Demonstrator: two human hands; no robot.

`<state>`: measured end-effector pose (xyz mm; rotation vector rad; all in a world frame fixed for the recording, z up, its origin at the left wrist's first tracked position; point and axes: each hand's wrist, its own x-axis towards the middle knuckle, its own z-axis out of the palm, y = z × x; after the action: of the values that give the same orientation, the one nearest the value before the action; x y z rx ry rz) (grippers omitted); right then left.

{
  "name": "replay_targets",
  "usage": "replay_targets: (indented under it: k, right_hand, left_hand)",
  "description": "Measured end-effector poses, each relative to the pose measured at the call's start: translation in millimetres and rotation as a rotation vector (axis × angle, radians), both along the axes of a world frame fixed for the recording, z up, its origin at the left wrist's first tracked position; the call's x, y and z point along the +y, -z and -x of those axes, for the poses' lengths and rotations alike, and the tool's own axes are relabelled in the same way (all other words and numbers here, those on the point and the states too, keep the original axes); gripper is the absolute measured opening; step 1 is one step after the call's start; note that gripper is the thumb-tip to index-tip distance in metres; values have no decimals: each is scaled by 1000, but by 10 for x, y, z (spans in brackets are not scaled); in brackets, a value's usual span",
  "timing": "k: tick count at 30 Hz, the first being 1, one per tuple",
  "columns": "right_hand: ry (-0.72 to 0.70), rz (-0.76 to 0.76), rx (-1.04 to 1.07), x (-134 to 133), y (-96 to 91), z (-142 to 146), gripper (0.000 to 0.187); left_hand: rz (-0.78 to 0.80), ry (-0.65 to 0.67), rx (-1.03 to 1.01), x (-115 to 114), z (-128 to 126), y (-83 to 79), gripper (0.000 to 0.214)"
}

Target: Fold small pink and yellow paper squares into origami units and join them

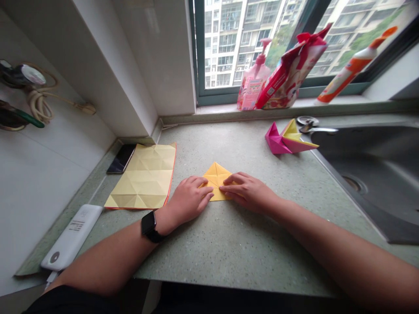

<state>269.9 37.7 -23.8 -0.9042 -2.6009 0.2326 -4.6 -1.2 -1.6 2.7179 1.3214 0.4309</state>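
Observation:
A small yellow-orange sheet of origami paper (216, 171), creased and folded to a point at its far end, lies flat on the countertop. My left hand (187, 197) rests on its left side, fingers stretched out and pressing down on the paper. From the right, my right hand (249, 191) lays its fingertips on the other side, its fingers also extended. The fingertips of both hands nearly meet over the paper's middle. My fingers cover the left and right corners.
Creased pale-yellow paper sheets (144, 174) lie left, beside a phone (121, 158) and a white power bank (72, 237). A pink-and-yellow folded paper model (288, 140) stands near the sink (369, 174). A pump bottle (253, 85), red bag (291, 72) and orange-white bottle (353, 67) line the windowsill.

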Motion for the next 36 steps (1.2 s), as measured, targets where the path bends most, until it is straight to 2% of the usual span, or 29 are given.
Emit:
replay_targets:
  k: [5, 13, 19, 24, 26, 30, 31, 36]
  right_hand:
    - [3, 20, 9, 1, -1, 0, 26]
    - [-9, 21, -12, 14, -13, 0, 26]
    - [7, 20, -35, 11, -28, 12, 26]
    - [15, 23, -32, 20, -27, 19, 24]
    - [14, 20, -33, 27, -21, 20, 24]
    - [5, 11, -21, 45, -5, 20, 23]
    - [2, 11, -15, 48, 0, 19, 23]
    - [14, 12, -11, 44, 16, 17, 24]
  left_hand:
    - [-54, -116, 94, -27, 42, -59, 26]
    - [25, -229, 263, -96, 192, -265, 33]
    - [7, -214, 223, -70, 292, -207, 36]
    - [-171, -246, 128, -51, 258, -180, 34]
    - [-198, -198, 74, -51, 216, -169, 27]
    - [-73, 118, -65, -35, 131, -72, 30]
    - [-37, 164, -85, -26, 116, -36, 33]
    - [46, 189, -51, 16, 70, 99, 38]
